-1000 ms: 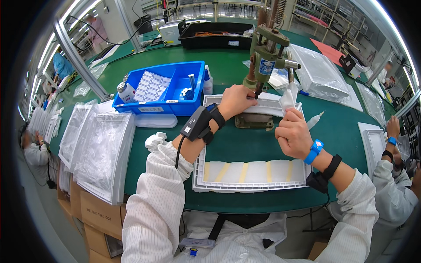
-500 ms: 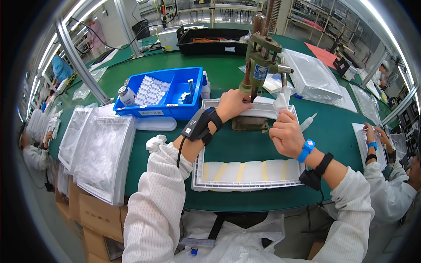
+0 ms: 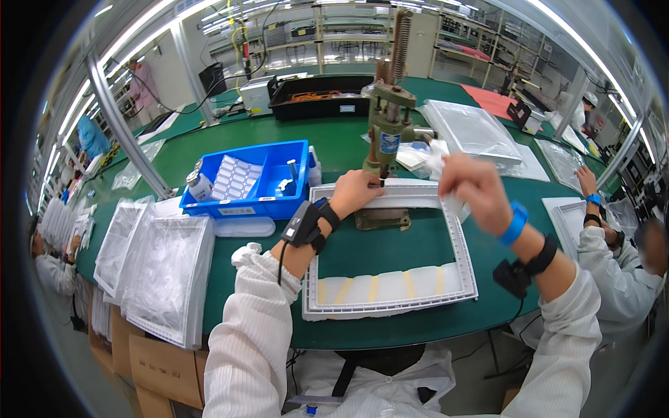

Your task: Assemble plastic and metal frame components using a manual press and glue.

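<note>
My left hand [image 3: 355, 191] is closed on the far rail of a white plastic frame [image 3: 465, 261], its fingertips beside the tip of a green hand press [image 3: 390, 129]. The frame's far side lies over the press base [image 3: 382, 219]; a white padded strip with yellow bands [image 3: 390, 284] runs along its near side. My right hand [image 3: 477, 191], smeared by motion, is curled at the press lever, whose handle [image 3: 436, 159] is wrapped in white. The hand hides the lever's end.
Left of the press stands a blue divided bin [image 3: 261, 207] with bottles and a label sheet. Stacked bagged frames [image 3: 167, 279] lie at the left. A black tray [image 3: 320, 108] and a bagged stack [image 3: 474, 132] are farther back. A co-worker's arm [image 3: 592, 209] is at the right.
My right hand has risen and moved outward with the wrapped lever handle. My left hand keeps its place at the frame's far rail. The whole view has shifted.
</note>
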A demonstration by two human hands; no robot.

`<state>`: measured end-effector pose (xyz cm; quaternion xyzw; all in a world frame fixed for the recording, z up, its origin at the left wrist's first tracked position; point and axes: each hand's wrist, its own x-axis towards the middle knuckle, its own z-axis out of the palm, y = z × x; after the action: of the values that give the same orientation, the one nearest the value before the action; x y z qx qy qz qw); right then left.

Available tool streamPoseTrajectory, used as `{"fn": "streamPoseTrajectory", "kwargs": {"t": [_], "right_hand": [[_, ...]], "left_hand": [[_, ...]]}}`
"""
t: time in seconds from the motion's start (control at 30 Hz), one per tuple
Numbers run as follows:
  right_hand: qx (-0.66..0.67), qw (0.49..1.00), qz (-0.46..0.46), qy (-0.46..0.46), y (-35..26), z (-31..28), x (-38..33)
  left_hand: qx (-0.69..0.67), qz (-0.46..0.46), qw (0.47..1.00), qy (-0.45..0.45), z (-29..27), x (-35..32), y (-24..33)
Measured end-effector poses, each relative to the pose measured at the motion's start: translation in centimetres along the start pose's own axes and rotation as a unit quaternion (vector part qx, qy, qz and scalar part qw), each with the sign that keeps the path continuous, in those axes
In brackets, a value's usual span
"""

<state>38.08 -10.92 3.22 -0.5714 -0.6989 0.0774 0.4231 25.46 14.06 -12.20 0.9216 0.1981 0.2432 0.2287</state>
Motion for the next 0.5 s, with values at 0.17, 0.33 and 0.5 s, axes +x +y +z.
{"fn": "streamPoseTrajectory", "kwargs": {"t": [0.17,0.33,0.5], "right_hand": [[0.312,0.943,-0.017,0.113,1.6,-4.4,10.5],[0.381,0.899,0.068,0.208,7.0,-4.2,18.1],[0.415,0.870,0.167,0.206,13.5,-4.0,19.4]], "left_hand": [[-0.002,-0.016,1.000,-0.019,-0.7,0.3,0.8],[0.032,-0.005,0.999,-0.020,0.3,0.2,0.5],[0.050,0.052,0.997,-0.009,1.0,0.1,1.3]]}}
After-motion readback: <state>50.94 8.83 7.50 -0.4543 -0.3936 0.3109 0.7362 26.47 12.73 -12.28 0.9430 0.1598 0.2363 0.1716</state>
